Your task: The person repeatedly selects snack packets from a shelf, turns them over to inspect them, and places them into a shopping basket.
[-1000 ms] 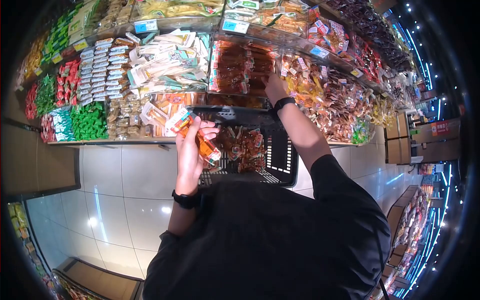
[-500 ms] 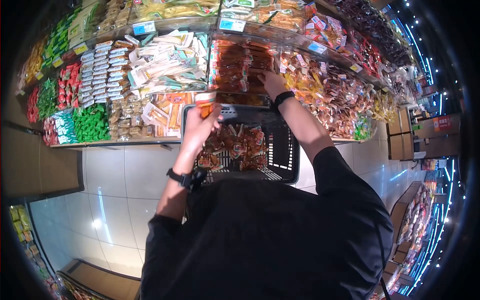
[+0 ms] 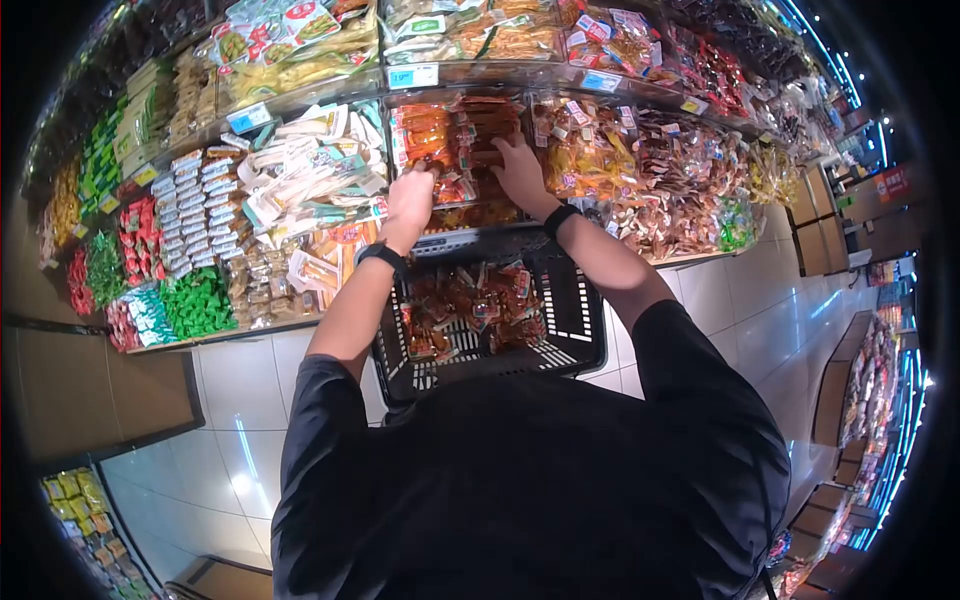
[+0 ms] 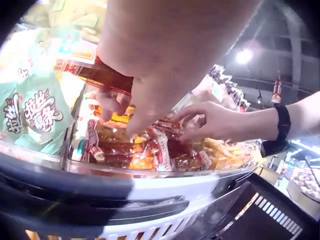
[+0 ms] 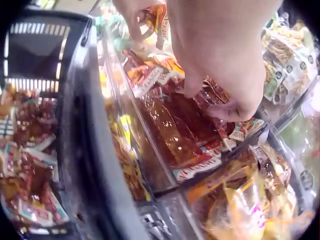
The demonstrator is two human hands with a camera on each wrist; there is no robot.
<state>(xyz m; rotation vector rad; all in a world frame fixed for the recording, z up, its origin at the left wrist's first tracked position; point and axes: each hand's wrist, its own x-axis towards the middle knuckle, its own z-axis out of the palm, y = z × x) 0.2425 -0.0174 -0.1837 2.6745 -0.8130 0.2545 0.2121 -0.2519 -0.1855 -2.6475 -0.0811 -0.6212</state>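
My left hand point(image 3: 410, 208) is over the left part of a clear bin, holding a long red-brown snack packet point(image 4: 107, 77) between thumb and fingers. That packet also shows in the right wrist view, at the top. In the same bin, my right hand point(image 3: 522, 178) reaches down with thumb and curved fingers spread apart, fingertips at the dark reddish-brown snack packets point(image 5: 182, 120). Orange-red packets point(image 3: 424, 130) lie in the bin's left half. Below the bin is a black shopping basket point(image 3: 592, 345) with several similar packets point(image 3: 475, 305) inside.
White and green packets point(image 3: 310, 165) fill the bin to the left. Yellowish and brown packets point(image 3: 590, 160) lie to the right. A shelf edge with price tags point(image 3: 412, 76) runs behind, and tiled floor point(image 3: 240, 375) lies below the display.
My left hand has moved up and right from above the basket to the bin, carrying a packet. My right hand has stayed at the bin's dark packets. The view has shifted slightly.
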